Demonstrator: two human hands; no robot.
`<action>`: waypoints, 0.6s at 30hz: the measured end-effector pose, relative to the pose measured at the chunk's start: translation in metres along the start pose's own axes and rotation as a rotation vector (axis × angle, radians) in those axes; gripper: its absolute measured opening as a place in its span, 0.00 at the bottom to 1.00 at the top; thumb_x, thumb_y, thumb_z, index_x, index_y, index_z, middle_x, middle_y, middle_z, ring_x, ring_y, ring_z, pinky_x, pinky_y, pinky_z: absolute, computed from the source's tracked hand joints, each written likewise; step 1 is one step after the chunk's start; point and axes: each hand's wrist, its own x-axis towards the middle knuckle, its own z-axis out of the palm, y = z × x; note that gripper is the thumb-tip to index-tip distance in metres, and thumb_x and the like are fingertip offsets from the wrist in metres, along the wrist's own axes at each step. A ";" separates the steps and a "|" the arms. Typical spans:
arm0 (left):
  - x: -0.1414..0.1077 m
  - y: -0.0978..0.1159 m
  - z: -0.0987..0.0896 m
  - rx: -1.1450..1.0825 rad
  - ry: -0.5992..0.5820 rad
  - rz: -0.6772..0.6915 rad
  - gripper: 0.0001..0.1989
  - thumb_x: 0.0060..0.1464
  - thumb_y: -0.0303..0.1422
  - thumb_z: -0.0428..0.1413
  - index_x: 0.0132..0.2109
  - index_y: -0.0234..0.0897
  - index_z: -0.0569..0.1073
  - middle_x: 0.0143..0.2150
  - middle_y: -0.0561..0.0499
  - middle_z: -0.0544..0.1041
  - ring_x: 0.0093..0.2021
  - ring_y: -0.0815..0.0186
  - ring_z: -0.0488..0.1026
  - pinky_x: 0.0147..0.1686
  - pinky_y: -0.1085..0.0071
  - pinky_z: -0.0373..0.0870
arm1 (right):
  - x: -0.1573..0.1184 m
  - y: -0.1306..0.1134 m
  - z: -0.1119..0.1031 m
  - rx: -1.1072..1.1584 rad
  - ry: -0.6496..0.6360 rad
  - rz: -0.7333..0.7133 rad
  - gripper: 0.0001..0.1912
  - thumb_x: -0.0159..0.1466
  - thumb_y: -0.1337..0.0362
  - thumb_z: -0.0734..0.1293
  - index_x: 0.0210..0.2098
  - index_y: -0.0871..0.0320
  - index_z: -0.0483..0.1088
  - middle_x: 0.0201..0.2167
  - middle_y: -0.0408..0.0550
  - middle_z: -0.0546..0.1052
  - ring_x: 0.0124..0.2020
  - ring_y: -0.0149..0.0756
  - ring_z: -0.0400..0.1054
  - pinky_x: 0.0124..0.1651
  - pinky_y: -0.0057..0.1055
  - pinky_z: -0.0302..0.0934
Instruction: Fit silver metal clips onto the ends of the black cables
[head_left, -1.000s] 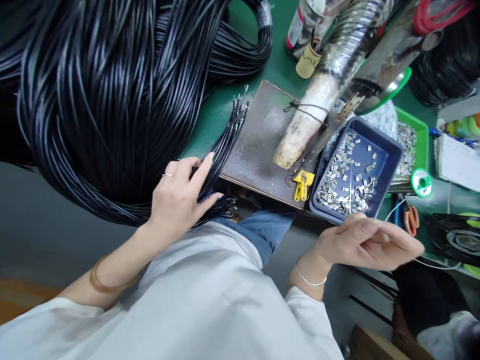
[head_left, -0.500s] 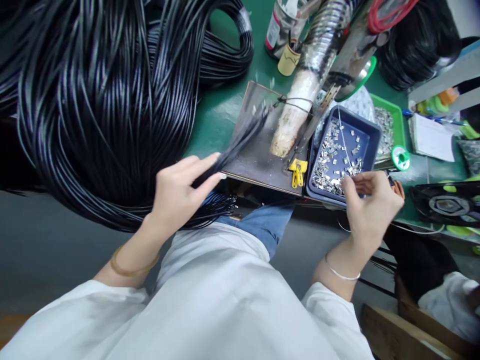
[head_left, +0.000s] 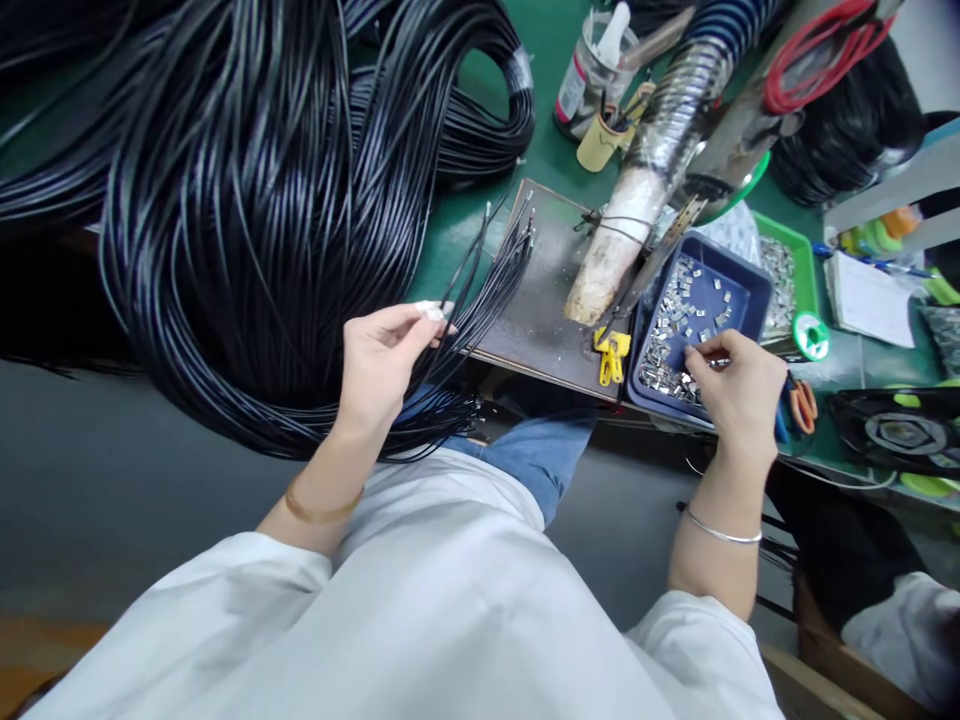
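Note:
Thumb and fingers of my left hand (head_left: 386,355) are pinched on some thin black cables (head_left: 499,275), whose stripped ends fan out over a dark board (head_left: 540,330). To the left a large bundle of black cables (head_left: 247,200) hangs over the table edge. My right hand (head_left: 739,390) is over the front of a dark blue tray (head_left: 750,280) of small metal clips (head_left: 667,345), fingertips pinched together; whatever is between them is too small to make out. Yellow clippers (head_left: 613,357) lie at the board's front right corner.
A flexible duct (head_left: 637,180) slants down over the board. Behind it stand a jar (head_left: 589,80) and a small cup (head_left: 598,143). On the right are a green tray (head_left: 802,270), a solder spool (head_left: 811,336), orange-handled scissors (head_left: 803,405), a notepad (head_left: 870,300) and a fan (head_left: 904,435).
The cables in my left hand have spread out from a tight blurred bunch, and its fingers have drawn closer together. My right hand remains at the blue tray, its fingertips now pinched. The view has shifted slightly.

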 end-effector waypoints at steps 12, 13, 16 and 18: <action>-0.017 0.068 0.044 -0.156 -1.024 -0.310 0.09 0.54 0.31 0.63 0.44 0.35 0.79 0.22 0.58 0.65 0.20 0.76 0.59 0.20 0.75 0.55 | -0.016 -0.018 0.008 0.386 0.358 -0.054 0.08 0.53 0.71 0.72 0.25 0.56 0.68 0.23 0.41 0.74 0.21 0.26 0.66 0.29 0.29 0.60; -0.023 0.069 0.056 -0.204 -1.173 -0.439 0.11 0.54 0.31 0.63 0.46 0.34 0.79 0.22 0.59 0.63 0.20 0.77 0.58 0.20 0.76 0.55 | -0.019 -0.025 0.004 0.502 0.373 -0.058 0.07 0.55 0.69 0.71 0.26 0.56 0.68 0.23 0.41 0.74 0.21 0.26 0.68 0.26 0.28 0.60; -0.047 0.057 0.090 -0.392 -1.242 -0.737 0.14 0.57 0.36 0.61 0.46 0.31 0.78 0.20 0.60 0.64 0.17 0.78 0.55 0.18 0.77 0.51 | -0.033 -0.051 -0.007 0.825 0.349 -0.073 0.10 0.57 0.66 0.72 0.27 0.56 0.65 0.27 0.41 0.75 0.18 0.26 0.68 0.22 0.26 0.63; -0.061 0.041 0.105 -0.391 -1.059 -0.792 0.12 0.56 0.36 0.61 0.42 0.30 0.78 0.21 0.57 0.68 0.16 0.79 0.55 0.16 0.77 0.47 | -0.044 -0.066 -0.011 0.876 0.387 -0.069 0.09 0.58 0.66 0.72 0.29 0.57 0.67 0.29 0.41 0.75 0.23 0.28 0.73 0.26 0.28 0.69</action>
